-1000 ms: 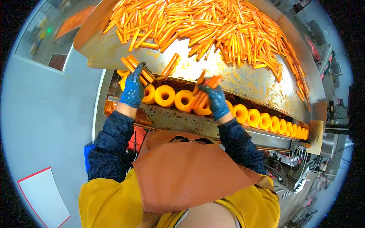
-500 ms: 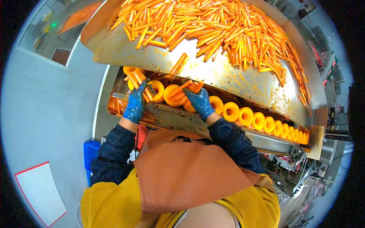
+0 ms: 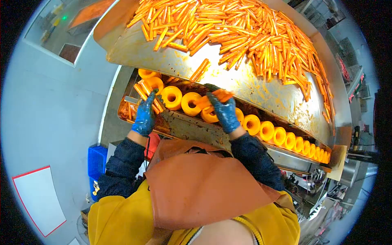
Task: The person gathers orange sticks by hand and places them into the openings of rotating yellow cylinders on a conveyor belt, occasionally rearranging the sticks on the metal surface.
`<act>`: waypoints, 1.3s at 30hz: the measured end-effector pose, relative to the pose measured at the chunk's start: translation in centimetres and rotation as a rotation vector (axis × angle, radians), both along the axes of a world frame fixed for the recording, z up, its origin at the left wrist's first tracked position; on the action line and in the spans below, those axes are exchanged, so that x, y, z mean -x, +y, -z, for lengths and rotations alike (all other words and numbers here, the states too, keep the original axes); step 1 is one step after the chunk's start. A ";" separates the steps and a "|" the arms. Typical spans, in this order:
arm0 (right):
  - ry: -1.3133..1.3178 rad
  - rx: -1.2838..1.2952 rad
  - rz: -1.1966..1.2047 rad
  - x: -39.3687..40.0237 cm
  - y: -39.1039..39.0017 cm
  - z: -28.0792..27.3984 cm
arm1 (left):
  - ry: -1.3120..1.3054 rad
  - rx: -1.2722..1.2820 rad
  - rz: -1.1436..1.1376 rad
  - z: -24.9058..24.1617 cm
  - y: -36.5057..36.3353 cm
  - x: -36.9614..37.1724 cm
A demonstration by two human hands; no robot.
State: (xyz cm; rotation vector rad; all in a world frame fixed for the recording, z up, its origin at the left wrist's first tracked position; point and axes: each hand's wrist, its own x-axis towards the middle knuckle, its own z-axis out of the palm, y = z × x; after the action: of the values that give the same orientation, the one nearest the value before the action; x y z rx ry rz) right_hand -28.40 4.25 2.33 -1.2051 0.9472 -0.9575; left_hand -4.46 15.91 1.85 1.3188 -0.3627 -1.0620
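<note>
My left hand (image 3: 145, 116), in a blue glove smeared dark at the fingers, is closed around a few glossy orange sticks (image 3: 143, 90) at the left end of a row of yellow ring-shaped cups. Just beyond its fingertips sits a yellow cup (image 3: 155, 84). In its own blue glove, my right hand (image 3: 224, 111) grips a small bunch of orange sticks (image 3: 221, 96) over the row. These sticks reach left toward another yellow cup (image 3: 190, 103), and a further cup (image 3: 209, 115) is partly covered by the hand.
A sloped metal tray (image 3: 249, 92) bears a large heap of orange sticks (image 3: 261, 41), with a couple lying apart near its lower edge. The cups run right along a metal trough (image 3: 192, 126). Blue bins (image 3: 96, 161) stand at the lower left.
The view has shifted slightly. My right hand has moved right along the cups, its sticks now bunched closer together. My left hand's sticks have moved off the cups toward the lower left.
</note>
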 end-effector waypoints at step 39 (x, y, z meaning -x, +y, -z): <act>0.726 0.487 -0.197 -0.8 -0.3 -0.3 | -0.381 0.105 0.387 -0.4 -3.8 2.7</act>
State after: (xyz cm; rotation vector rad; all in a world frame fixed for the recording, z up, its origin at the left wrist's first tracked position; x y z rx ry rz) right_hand -27.55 3.94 2.60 -2.1012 1.1516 -0.5996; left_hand -7.16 12.08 2.29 1.3863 -0.9783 -1.0861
